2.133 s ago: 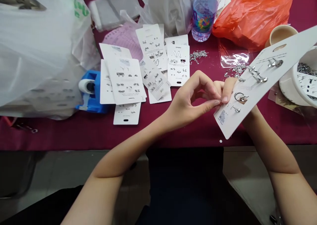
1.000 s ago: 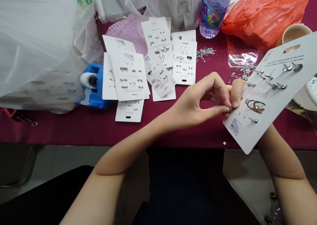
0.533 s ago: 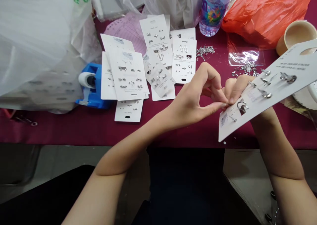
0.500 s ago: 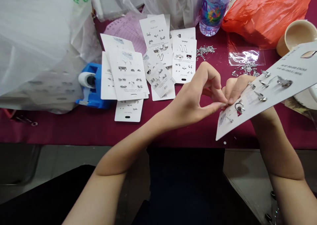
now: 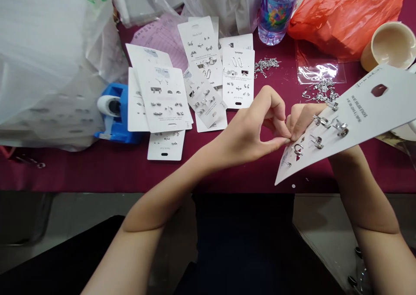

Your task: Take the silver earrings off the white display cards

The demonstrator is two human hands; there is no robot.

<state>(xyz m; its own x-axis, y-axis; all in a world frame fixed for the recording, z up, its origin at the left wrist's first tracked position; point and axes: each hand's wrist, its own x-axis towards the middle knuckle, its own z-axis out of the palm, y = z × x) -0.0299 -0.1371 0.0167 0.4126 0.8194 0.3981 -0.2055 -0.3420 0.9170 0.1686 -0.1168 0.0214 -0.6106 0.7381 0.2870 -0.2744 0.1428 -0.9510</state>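
Observation:
A white earring card (image 5: 367, 117) with several silver earrings stands tilted at the right, above the table. My right hand (image 5: 302, 117) grips it from behind, its fingers curled by the far edge and partly hidden by the card. My left hand (image 5: 256, 128) has its thumb and index finger pinched together at the card's left edge, touching the right fingertips. Whatever sits in that pinch is too small to make out. Beyond my hands lie small heaps of loose silver earring parts (image 5: 320, 91) on the cloth.
Several filled earring cards (image 5: 164, 95) overlap on the maroon tablecloth (image 5: 81, 169). Left of them stands a blue tape dispenser (image 5: 125, 113) beside a large white plastic bag (image 5: 48, 61). A water bottle (image 5: 276, 13), a red plastic bag (image 5: 351, 17) and a beige cup (image 5: 390, 48) are at the back.
The card in my right hand has turned, showing more of its front, and its lower corner has shifted slightly left. My left hand keeps its pinch at the edge. The view has shifted a little.

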